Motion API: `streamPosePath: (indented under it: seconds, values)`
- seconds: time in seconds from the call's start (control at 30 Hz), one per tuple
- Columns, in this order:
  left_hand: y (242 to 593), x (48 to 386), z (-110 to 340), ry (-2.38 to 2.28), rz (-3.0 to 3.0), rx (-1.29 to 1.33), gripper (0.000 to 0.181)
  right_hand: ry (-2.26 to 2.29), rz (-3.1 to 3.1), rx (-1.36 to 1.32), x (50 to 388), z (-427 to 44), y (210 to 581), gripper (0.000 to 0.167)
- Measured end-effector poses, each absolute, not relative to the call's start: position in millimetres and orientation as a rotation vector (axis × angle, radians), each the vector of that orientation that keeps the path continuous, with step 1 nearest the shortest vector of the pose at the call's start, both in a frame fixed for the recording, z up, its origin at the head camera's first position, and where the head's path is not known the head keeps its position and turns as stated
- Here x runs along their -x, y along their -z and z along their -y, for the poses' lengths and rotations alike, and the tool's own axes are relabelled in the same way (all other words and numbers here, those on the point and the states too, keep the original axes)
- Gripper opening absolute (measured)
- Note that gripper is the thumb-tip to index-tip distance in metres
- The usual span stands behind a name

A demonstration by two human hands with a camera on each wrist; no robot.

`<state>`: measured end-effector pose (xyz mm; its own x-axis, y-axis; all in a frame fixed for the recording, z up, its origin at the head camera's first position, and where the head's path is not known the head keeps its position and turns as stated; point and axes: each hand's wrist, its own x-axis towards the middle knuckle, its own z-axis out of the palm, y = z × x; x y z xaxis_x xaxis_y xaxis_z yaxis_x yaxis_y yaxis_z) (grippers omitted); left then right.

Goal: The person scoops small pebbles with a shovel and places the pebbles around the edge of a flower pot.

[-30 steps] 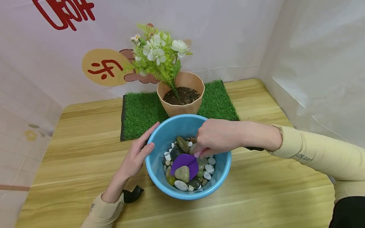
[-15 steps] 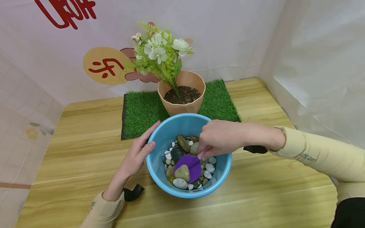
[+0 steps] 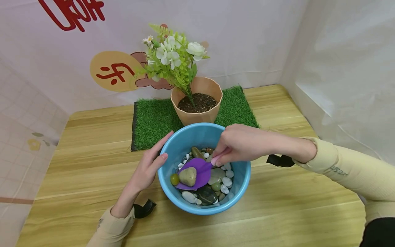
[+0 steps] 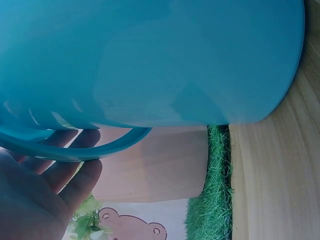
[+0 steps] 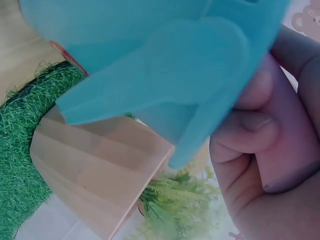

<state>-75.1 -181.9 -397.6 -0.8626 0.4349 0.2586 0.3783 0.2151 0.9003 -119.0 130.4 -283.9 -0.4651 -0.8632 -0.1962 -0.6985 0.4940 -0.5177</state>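
A light-blue bucket holding several pebbles stands on the table. My left hand grips its left rim, thumb over the edge; in the left wrist view the fingers reach around a blue band at the bucket's side. My right hand grips the pink handle of a toy shovel, whose purple blade is down inside the bucket. A big grey-green stone lies on the blade. At the blade's left edge sits a small olive stone; whether the blade carries it I cannot tell.
Behind the bucket, a peach flowerpot with soil and white flowers stands on a green turf mat. The wooden table ends at a white wall sheet. Black straps hang at both wrists.
My right hand has risen slightly and turned. The shovel blade has shifted left and up with the grey-green stone on it, uncovering a dark stone below. The left hand keeps its place.
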Motion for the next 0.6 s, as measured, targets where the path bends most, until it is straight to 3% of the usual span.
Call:
streamPosePath:
  seconds: [0.6]
  values:
    - [399, 75, 182, -1.764, -2.429, -0.823, 0.058, 0.717, -2.301, 1.244, 116, -150, 283, 0.021]
